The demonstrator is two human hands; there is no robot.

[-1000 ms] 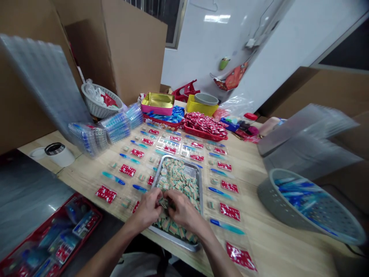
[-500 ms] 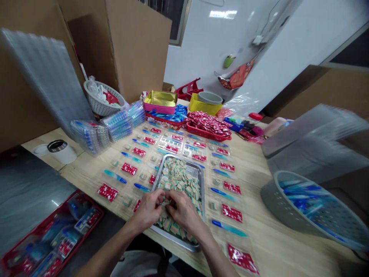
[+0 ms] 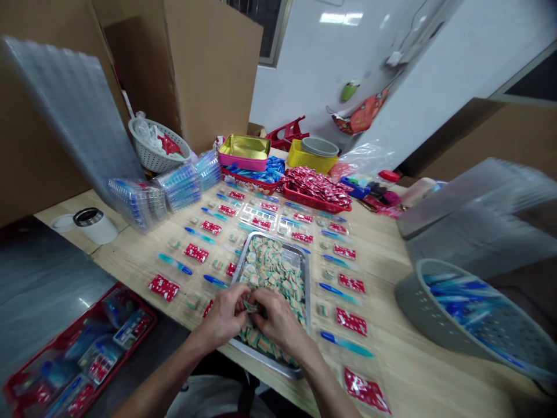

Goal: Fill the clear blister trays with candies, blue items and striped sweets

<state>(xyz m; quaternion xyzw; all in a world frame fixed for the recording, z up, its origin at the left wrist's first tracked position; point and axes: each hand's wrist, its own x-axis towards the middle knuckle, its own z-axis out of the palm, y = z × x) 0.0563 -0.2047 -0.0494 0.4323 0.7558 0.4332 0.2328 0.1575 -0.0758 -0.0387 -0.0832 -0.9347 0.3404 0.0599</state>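
A steel tray [image 3: 304,273] full of small striped green, orange and white pieces [image 3: 274,270] stands on the wooden table in front of me. My left hand [image 3: 224,318] and my right hand [image 3: 278,322] meet over the tray's near end. Both are curled, fingertips pinched together on a few of the small striped pieces [image 3: 250,306]. Clear blister trays lie flat around the steel tray, each holding a red packet [image 3: 162,287], a blue pen [image 3: 174,264] and a small piece.
A grey basket of blue pens [image 3: 461,316] sits at the right. Stacked filled blister packs [image 3: 139,200] and a white basket [image 3: 156,145] stand at the back left, a white cup [image 3: 93,224] beside them. A red tray of packets [image 3: 315,188] is farther back. A red crate [image 3: 78,354] is below left.
The view has drifted slightly; both hands stay over the tray's near end, fingers still working the same small pieces.
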